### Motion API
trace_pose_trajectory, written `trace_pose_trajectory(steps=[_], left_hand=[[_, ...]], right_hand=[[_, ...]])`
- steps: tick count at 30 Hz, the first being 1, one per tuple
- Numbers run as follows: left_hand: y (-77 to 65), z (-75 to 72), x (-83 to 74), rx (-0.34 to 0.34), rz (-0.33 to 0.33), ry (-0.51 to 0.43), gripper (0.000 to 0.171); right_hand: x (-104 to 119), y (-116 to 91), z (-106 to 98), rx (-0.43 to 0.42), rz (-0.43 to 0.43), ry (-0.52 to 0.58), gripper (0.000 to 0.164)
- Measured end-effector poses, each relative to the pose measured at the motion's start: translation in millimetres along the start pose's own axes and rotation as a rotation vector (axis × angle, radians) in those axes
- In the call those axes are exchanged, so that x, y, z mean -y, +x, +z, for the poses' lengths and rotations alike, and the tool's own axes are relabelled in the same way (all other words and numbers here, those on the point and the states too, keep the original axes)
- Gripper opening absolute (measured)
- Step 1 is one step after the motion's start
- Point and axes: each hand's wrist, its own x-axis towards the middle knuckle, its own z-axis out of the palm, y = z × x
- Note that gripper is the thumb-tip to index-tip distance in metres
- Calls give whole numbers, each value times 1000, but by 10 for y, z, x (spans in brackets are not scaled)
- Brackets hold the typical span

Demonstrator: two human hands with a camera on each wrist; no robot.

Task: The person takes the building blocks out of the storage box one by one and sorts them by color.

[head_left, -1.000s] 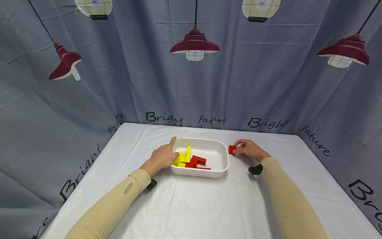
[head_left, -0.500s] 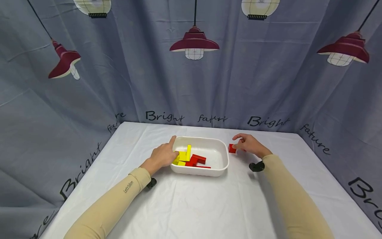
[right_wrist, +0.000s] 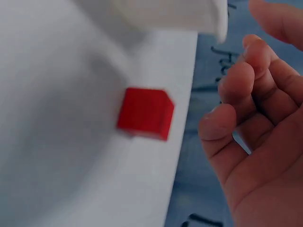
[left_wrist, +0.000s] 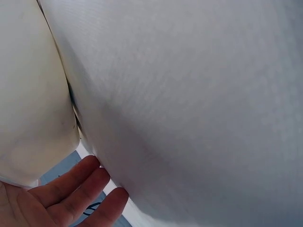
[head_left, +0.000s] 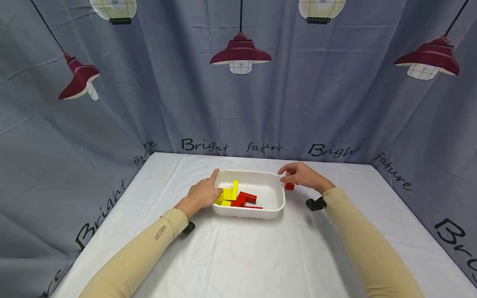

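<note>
A white tub stands toward the back of the table with yellow blocks at its left end and red blocks near its middle. My left hand holds the tub's left end, thumb over the rim and index finger along the far corner. Three of its fingers show beside the tub's outer wall in the left wrist view. My right hand is at the tub's right rim, fingers loosely bent and holding nothing. Partly behind it in the head view, a red cube sits on the tablecloth, apart from the fingers.
A white cloth covers the table. Close behind its far edge hangs a grey-blue curtain with printed lamps and lettering. Black wrist cameras are worn under both wrists.
My right hand has let go of the red cube and moved left to the tub's right rim. The left hand keeps its hold on the tub. The cube stays by the tub.
</note>
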Motion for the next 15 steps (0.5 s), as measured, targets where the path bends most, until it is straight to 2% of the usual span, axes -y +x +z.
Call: trace_pose_trajectory(steps=[7, 15], left_hand=[[-13, 7, 10, -4, -9, -6, 78], [1, 13, -8, -3, 0, -5, 78]], right_hand=[[270, 30, 65, 130, -25, -39, 39], [458, 114, 136, 223, -47, -104, 39]])
